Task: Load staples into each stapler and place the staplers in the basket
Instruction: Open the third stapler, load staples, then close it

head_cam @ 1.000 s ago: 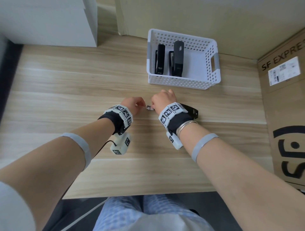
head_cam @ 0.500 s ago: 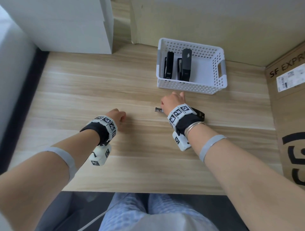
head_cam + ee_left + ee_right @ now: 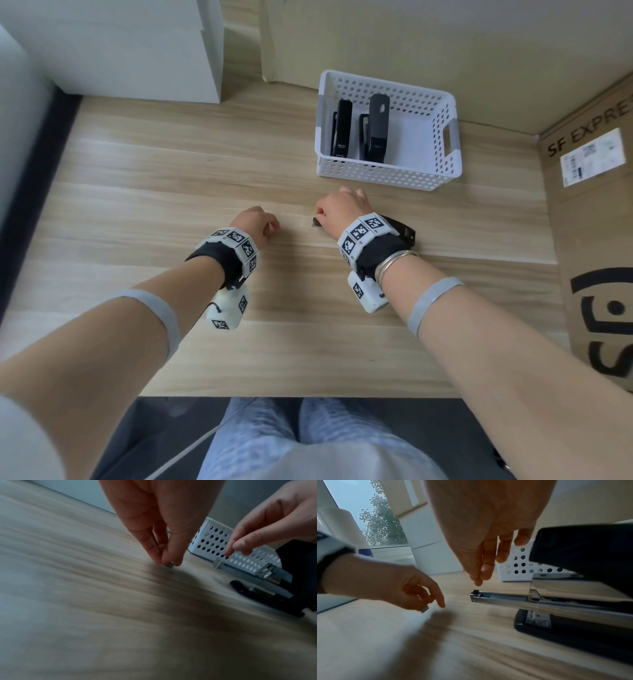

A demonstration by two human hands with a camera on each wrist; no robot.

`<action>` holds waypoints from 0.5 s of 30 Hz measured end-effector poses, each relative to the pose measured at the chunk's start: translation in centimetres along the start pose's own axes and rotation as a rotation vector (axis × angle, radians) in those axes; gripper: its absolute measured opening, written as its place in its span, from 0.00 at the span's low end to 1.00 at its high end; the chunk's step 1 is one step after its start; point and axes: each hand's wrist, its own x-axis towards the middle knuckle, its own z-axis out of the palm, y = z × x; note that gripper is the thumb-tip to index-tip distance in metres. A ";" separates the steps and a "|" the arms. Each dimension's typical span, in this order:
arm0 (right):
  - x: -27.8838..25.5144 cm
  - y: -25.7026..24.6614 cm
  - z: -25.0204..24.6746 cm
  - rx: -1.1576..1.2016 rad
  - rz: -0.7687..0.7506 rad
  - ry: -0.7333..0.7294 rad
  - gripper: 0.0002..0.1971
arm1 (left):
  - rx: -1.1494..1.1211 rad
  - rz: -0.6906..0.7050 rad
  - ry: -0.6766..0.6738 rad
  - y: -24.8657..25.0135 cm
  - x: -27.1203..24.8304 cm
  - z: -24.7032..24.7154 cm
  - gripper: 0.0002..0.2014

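A black stapler [image 3: 573,632] lies open on the wooden table, its lid [image 3: 583,547] raised and its metal magazine [image 3: 513,600] pointing left. My right hand [image 3: 478,580] hangs over the magazine's tip, fingers pointing down and holding nothing. In the head view it [image 3: 320,214] covers most of the stapler [image 3: 402,229]. My left hand [image 3: 169,563] pinches a small strip of staples [image 3: 171,565] just above the table, left of the magazine [image 3: 240,568]. The strip [image 3: 424,609] shows under those fingers. Two black staplers [image 3: 342,128] [image 3: 376,126] stand in the white basket [image 3: 442,164].
A brown cardboard box [image 3: 596,219] stands along the table's right side. White cabinets [image 3: 137,51] stand at the back left. The basket is close behind my right hand. The table's front edge [image 3: 308,395] is near my knees.
The hands were together at the magazine's tip. My left hand then pulled away to the left and has now come part of the way back, pinching the staples. My right hand stayed over the stapler.
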 end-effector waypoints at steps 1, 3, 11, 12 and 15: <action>0.0 0.0 0.0 0.020 -0.010 0.003 0.11 | -0.025 0.017 0.040 0.7 0.2 0.0 0.16; -0.1 0.2 -0.1 0.063 -0.034 -0.014 0.11 | -0.064 0.055 0.086 2.0 0.6 -0.1 0.15; 0.0 1.3 -0.9 0.337 -0.004 -0.097 0.11 | -0.416 0.184 0.115 4.7 2.2 -0.3 0.10; 0.0 1.3 -1.1 0.387 0.012 -0.103 0.10 | -0.435 0.179 0.121 4.8 2.3 -0.2 0.14; 0.2 1.7 -1.5 0.431 0.038 -0.089 0.10 | -0.468 0.167 0.142 5.3 2.6 -0.2 0.18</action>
